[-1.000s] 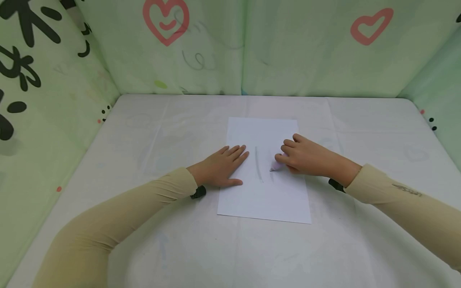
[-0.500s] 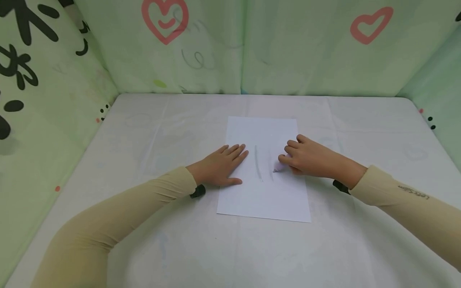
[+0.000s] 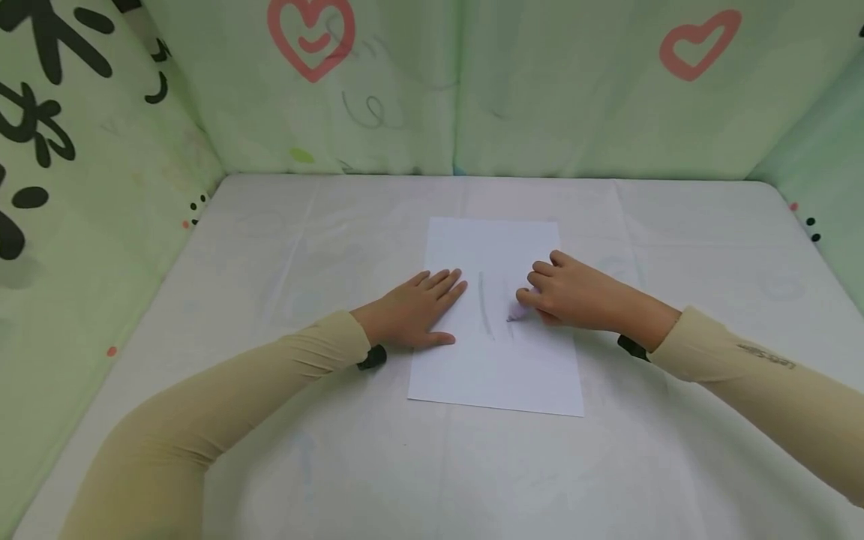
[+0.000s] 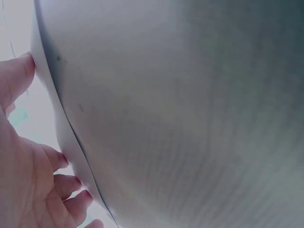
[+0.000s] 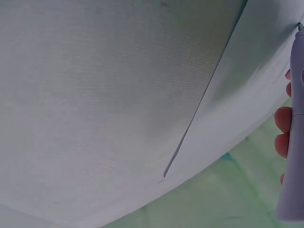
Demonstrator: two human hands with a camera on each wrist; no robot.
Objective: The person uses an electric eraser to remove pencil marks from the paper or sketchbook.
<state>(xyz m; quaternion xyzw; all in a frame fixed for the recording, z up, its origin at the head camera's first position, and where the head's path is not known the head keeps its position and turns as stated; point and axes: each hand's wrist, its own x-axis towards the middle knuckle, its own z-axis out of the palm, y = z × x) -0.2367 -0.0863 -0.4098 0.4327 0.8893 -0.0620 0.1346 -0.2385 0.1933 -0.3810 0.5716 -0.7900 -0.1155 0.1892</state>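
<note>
Left hand at frame centre, fingers straight and spread, resting over the left edge of white paper, faint grey line mid-sheet, right hand right of centre, curled round a lilac pen, tip at the paper.

No word or number can be read. Small dark lettering runs along the right sleeve — too small and blurred to make out. Beyond the far edge of the desk, the green cloth carries a red heart (with a smile-like curve inside) and, nearer the far right corner, a plain heart. Bold black strokes stand past the left edge — illegible.
</note>
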